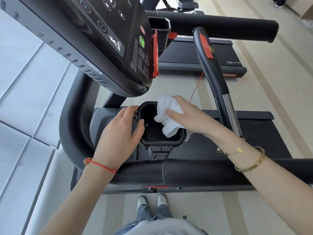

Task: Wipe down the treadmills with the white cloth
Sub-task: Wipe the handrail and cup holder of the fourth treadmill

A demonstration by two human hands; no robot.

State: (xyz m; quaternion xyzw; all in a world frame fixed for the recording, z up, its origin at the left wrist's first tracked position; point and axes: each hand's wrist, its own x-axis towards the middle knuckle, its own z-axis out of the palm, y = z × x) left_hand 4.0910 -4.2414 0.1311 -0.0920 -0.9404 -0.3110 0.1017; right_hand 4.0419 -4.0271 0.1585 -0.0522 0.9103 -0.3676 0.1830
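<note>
Two treadmills (194, 55) | beige floor (271, 82) | right hand (188, 116) fingers pinching white cloth (167, 114) | left hand (118, 131) fingers spread

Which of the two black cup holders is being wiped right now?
The nearer black cup holder, below the console: the white cloth hangs into it. The farther one is untouched.
</note>
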